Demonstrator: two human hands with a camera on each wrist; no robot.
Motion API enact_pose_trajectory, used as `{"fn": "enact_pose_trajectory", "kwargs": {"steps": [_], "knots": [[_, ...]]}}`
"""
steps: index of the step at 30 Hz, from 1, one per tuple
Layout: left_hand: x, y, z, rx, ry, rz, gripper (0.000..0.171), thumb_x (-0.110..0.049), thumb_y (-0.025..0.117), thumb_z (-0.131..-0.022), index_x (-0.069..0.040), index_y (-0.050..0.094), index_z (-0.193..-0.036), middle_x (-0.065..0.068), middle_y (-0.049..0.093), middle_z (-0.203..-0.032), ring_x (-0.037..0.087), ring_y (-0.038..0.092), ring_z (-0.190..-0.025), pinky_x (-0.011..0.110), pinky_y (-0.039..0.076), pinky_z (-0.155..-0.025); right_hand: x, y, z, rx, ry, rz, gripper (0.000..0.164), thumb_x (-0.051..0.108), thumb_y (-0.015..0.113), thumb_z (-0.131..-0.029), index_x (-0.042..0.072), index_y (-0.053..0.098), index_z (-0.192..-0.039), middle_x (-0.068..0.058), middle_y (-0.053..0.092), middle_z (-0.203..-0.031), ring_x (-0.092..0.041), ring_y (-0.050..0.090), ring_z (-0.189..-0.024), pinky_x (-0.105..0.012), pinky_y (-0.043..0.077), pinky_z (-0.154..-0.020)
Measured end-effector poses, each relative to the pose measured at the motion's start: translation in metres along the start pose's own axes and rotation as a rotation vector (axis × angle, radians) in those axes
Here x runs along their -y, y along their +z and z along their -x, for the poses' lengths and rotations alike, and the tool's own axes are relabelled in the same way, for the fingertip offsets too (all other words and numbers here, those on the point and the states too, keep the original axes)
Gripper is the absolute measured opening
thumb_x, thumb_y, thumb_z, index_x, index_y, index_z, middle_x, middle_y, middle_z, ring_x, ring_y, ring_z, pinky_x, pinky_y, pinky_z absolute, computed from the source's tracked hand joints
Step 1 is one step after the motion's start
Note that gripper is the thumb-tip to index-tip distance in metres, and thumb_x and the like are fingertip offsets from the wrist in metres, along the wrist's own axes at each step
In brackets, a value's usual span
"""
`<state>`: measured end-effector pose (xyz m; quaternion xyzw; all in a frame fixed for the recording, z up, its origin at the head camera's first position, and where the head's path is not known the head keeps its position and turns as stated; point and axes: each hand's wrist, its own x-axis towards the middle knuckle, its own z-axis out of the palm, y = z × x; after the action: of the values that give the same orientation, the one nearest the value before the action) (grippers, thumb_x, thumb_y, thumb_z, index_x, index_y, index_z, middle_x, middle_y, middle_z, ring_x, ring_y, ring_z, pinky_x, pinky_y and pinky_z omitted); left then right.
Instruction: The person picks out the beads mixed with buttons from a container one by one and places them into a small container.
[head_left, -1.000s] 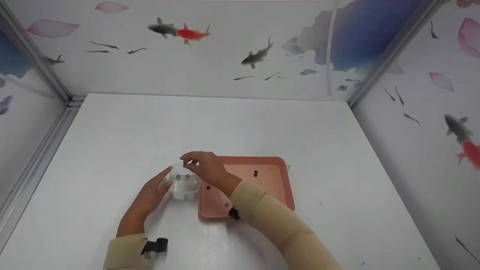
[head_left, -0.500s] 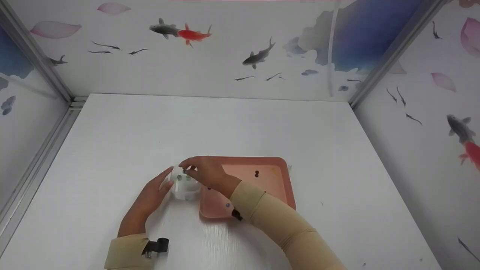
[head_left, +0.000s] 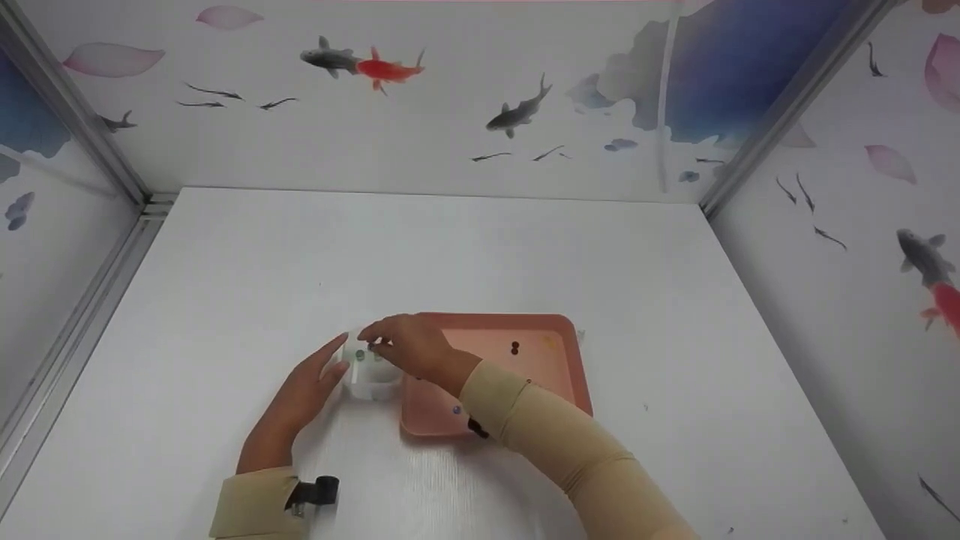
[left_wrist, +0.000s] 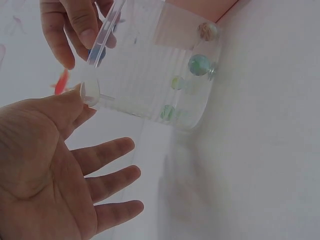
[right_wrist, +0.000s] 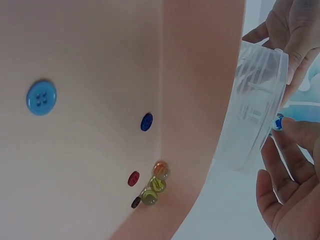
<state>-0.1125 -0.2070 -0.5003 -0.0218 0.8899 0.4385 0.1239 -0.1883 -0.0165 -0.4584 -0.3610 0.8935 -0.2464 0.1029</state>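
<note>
Dim, diffuse light; faint sheen, soft shadows on the table (head_left: 442, 255); details blurred.

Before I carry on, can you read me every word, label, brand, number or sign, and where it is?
There is no readable text.
Clear container and pink tray: no lettering visible.
Back wall: only pictures, such as fish.
Black device at the left wrist: too small to tell.
</note>
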Motion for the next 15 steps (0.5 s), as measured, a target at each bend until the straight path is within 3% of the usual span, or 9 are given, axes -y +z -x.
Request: {"fn": "enact_pose_trajectory", "kwargs": {"steps": [10, 15], "knots": [[0.0009, 0.0000, -0.0016, 0.000, 0.006, 0.013, 0.055, -0.034, 0.040, -0.105, -0.015, 0.024, -0.154, 0.018, 0.023, -0.158, 0.042, 0.017, -0.144, 0.058, 0.016, -0.115, 0.0001, 0.0025, -0.0007, 0.002, -0.104, 0.147, 0.028, 0.014, 0.067, -0.092, 0.019, 0.070, -0.120, 0.008, 0.072, -0.110, -0.006, 0.064, -0.103, -0.018, 0.051, -0.084], [0.0009, 0.0003, -0.0021, 0.003, -0.003, 0.015, 0.055, -0.034, 0.038, -0.105, -0.016, 0.024, -0.154, 0.017, 0.023, -0.158, 0.042, 0.017, -0.144, 0.059, 0.016, -0.114, -0.0003, 0.0037, -0.0001, -0.019, -0.147, 0.210, 0.026, 0.016, 0.067, -0.092, 0.021, 0.072, -0.117, 0.010, 0.072, -0.106, -0.007, 0.066, -0.099, -0.019, 0.052, -0.078]]}}
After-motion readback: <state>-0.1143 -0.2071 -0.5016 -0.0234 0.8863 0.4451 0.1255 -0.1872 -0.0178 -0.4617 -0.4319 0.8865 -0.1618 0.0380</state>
